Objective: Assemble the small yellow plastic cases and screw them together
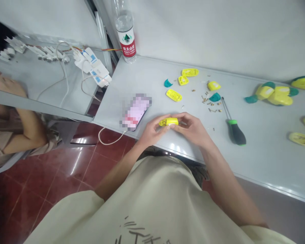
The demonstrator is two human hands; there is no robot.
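Both my left hand (152, 130) and my right hand (190, 128) grip a small yellow plastic shell (168, 122) above the table's front edge, their fingers hiding part of it. Just left of my left hand lies a phone (136, 112), its screen blurred, with a white charging cable (109, 139) hanging off the edge. Beyond my hands are loose yellow shell halves (174, 95), teal plastic pieces (215, 97) and scattered small brass fittings (205, 100). To the right of my right hand lies a screwdriver (235, 132) with a black and green handle.
The pale grey table (256, 159) runs along a white wall (218, 30). Yellow and teal assemblies (274, 94) lie at the right. A water bottle (125, 35) stands at the back corner. To the left are a white power strip (40, 51) and a co-worker's arm (22, 132).
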